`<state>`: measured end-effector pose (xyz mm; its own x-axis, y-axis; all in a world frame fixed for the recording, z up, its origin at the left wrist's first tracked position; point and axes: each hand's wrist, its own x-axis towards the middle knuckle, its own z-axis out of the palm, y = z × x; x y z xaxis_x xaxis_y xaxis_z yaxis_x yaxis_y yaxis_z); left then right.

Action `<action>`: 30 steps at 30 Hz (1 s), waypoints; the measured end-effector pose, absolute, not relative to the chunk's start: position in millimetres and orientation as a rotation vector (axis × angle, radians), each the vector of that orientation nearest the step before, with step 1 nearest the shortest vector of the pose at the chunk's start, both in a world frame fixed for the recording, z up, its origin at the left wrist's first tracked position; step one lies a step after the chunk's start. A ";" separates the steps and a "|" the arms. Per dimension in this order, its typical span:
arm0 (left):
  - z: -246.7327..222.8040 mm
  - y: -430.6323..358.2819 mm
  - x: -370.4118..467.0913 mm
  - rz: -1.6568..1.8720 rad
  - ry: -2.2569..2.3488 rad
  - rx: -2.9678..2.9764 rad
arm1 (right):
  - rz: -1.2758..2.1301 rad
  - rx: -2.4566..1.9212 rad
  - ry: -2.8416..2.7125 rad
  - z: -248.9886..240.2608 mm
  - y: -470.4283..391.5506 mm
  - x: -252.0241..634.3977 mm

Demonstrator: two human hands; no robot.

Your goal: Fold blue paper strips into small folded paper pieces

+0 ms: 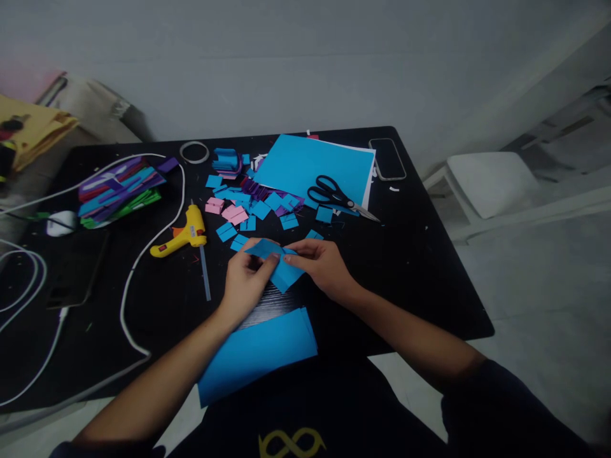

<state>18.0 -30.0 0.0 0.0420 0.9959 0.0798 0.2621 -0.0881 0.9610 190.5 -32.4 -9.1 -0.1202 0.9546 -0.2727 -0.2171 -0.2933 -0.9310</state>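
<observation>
Between both hands, above the black table (420, 280), is a blue paper piece (285, 275) with a fold in it. My left hand (248, 272) pinches its left part, thumb on top. The thumb and fingers of my right hand (324, 264) close on its upper right edge. Just beyond the hands lie several small folded blue squares (260, 210) and a few pink ones (234, 214). Larger blue sheets (260, 350) rest at the table's near edge, below my left hand.
Black scissors (334, 194) lie on a big blue sheet (305, 162). Left of the hands are a yellow glue gun (191, 229) with its cable, a bundle of coloured strips (119, 191) and a dark phone (79, 270). Another phone (387, 159) lies at the back right.
</observation>
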 end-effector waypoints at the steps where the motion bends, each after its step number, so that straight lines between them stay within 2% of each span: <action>1: 0.7 -30.1 18.4 1.109 1.335 1.467 | 1.587 -1.193 -0.944 -9.3 -32.3 190.4; 30: -2.5 -33.7 18.2 1.109 1.322 1.526 | 1.516 -1.169 -1.026 -13.6 -33.3 188.0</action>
<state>18.2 -33.7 -2.5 0.0634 0.9924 0.1053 0.2769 -0.1189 0.9535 188.0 -33.3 -13.6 -0.1122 0.9736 -0.1987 -0.1775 -0.2163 -0.9600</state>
